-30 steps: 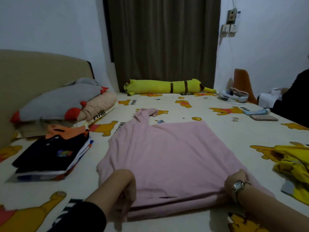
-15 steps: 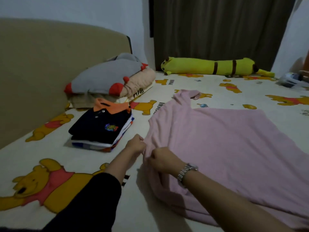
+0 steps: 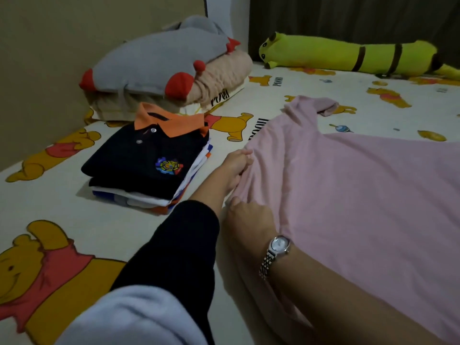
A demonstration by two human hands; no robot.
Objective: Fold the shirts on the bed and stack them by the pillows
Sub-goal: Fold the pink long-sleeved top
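Two hands, left hand (image 3: 235, 168) and right hand (image 3: 249, 216), grip one pink shirt (image 3: 361, 195).

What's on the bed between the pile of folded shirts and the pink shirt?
In the head view, only the left hand and its forearm cross that strip of bedsheet between the folded stack and the pink shirt; the hand grips the shirt's edge.

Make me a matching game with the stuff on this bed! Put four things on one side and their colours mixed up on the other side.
Things:
1. long plush toy
2. shirt held by both hands
3. collar of the top shirt on the stack
4. top pillow

Colours:
A. grey with red corners
B. pink
C. yellow-green with dark stripes
D. orange

Pairs: 1-C, 2-B, 3-D, 4-A
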